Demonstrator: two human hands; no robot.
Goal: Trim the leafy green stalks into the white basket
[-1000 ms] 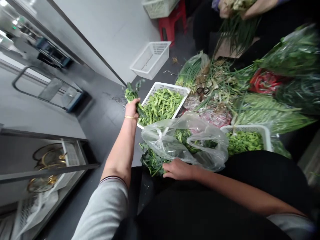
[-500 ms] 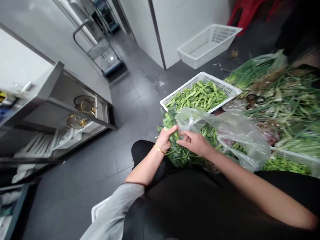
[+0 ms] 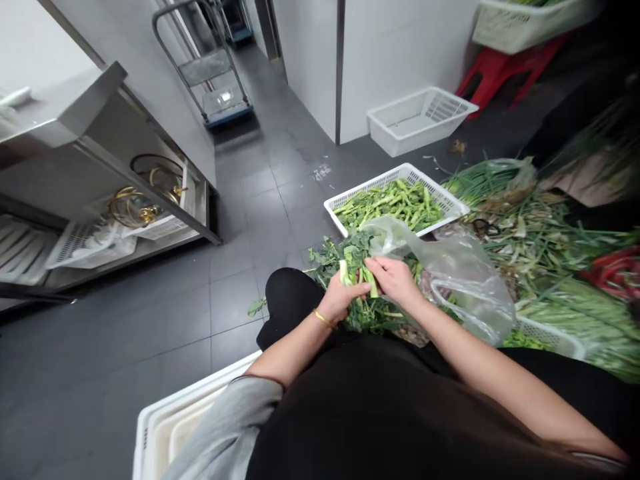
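Note:
My left hand [image 3: 342,293], with a gold bracelet at the wrist, is closed around leafy green stems [image 3: 356,257] in front of my knees. Close beside it, my right hand [image 3: 395,279] pinches a pale green stem [image 3: 371,280] from the same bunch. Loose leafy greens [image 3: 370,315] lie below both hands. A clear plastic bag [image 3: 465,273] spreads to the right of my right hand. Just beyond the hands, a white basket [image 3: 453,208] holds trimmed green stems [image 3: 400,205].
Spring onions [image 3: 535,233] are heaped at the right. A white basket [image 3: 395,143] stands by the wall, near a red stool [image 3: 493,70]. At left are a steel shelf [image 3: 165,200] and a trolley [image 3: 225,100]. White trays [image 3: 150,427] sit at lower left.
The view has shifted, showing more of the lower-left trays and the basket on the stool. Pale cut stem ends now show between my hands, and my right hand has closed on a stem.

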